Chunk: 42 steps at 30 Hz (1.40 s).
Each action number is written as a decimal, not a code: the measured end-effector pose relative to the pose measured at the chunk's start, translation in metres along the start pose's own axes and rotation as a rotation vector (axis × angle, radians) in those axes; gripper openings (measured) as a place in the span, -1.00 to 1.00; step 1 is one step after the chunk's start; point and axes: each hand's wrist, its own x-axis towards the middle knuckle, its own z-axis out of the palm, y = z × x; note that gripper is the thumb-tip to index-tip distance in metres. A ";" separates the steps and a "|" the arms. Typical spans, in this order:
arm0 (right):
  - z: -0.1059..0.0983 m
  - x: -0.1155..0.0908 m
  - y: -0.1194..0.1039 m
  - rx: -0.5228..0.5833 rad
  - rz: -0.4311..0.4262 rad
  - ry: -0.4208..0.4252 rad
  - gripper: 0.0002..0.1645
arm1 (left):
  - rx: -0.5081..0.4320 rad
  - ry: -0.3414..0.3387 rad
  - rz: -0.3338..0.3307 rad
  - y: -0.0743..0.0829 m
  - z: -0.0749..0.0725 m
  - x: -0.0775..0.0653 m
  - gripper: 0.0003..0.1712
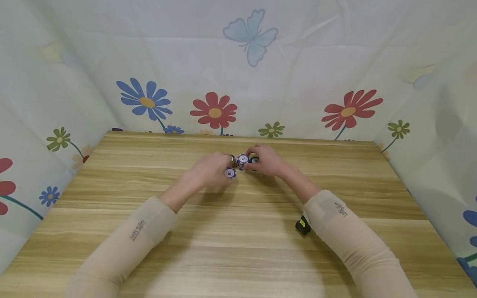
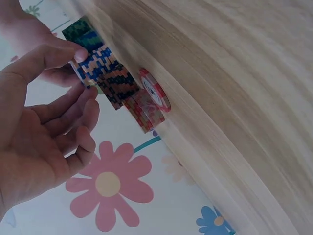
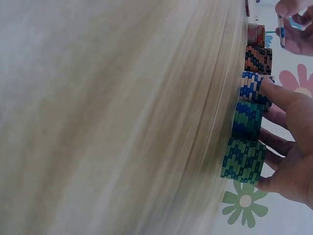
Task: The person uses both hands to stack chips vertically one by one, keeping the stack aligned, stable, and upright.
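Note:
My left hand (image 1: 214, 169) pinches a blue-edged poker chip (image 1: 230, 172) between thumb and fingers, just in front of a row of chip stacks. In the head view its white face reads 10. Beside it, my right hand (image 1: 269, 160) grips the stack of blue poker chips (image 3: 255, 88), thumb at the front and fingers behind. A brown-and-black stack (image 2: 117, 83) and a red stack (image 2: 144, 111) stand to one side of the blue one. On its other side are a blue-green stack (image 3: 247, 120) and a green stack (image 3: 243, 161), touched by my right fingers.
A single red chip (image 2: 154, 90) lies on the table near the red stack. The wooden table (image 1: 238, 248) ends at a flower-printed curtain (image 1: 298, 82). Near my right sleeve is a small black object (image 1: 303, 225) with a yellow mark.

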 end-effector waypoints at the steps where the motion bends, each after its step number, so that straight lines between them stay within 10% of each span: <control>1: 0.000 0.000 0.000 -0.003 -0.001 -0.002 -0.52 | -0.008 0.006 0.004 -0.001 0.000 0.002 -0.72; 16: 0.000 0.000 0.004 0.001 -0.018 0.011 -0.55 | -0.060 0.121 -0.007 -0.001 -0.003 0.031 -0.68; 42: 0.000 -0.002 0.002 -0.017 -0.022 0.028 -0.54 | 0.003 0.101 -0.020 0.005 0.008 0.056 -0.76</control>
